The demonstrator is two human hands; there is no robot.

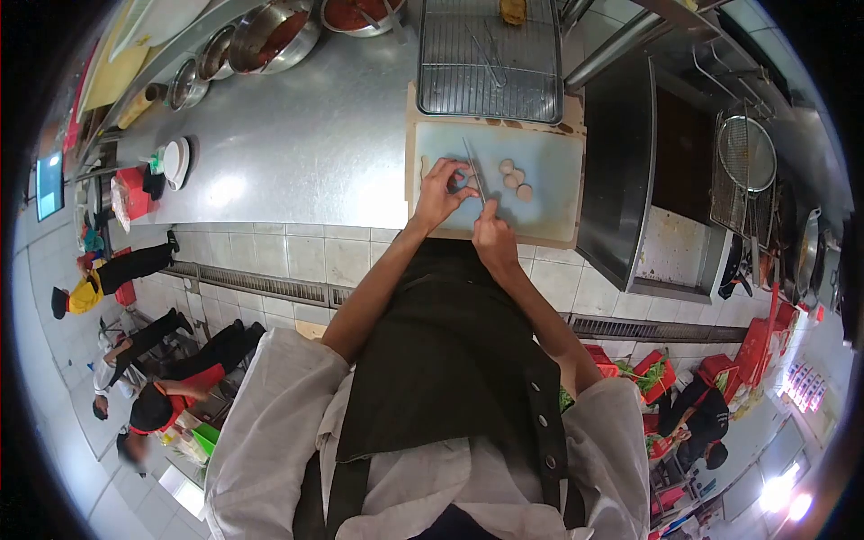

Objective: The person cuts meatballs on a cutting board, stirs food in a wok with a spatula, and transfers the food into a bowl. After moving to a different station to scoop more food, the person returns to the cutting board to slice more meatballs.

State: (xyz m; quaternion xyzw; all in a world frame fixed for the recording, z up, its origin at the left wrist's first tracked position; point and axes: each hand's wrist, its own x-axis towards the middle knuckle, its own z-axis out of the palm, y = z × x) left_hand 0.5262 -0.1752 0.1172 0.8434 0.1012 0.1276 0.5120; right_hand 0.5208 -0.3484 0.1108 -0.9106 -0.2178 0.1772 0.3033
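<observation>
On a pale cutting board (549, 211) lie several round, light-brown slices (525, 192), just right of a knife. My right hand (493, 236) is wrapped round the handle of the knife (472, 164), whose blade points away from me, up and slightly left. Left of the blade, my left hand (439, 193) has its fingers curled round small pieces (472, 183) of the same light-brown food, partly hidden by the fingers. A small pale strip (425, 167) rests at the board's left edge.
Beyond the board stands a wire-racked tray (490, 85) with tongs and a browned piece. Metal bowls (274, 38) of red sauce are at the far left of the steel counter (297, 144). At right are a fryer (684, 229) and strainer (746, 153). Several people work behind.
</observation>
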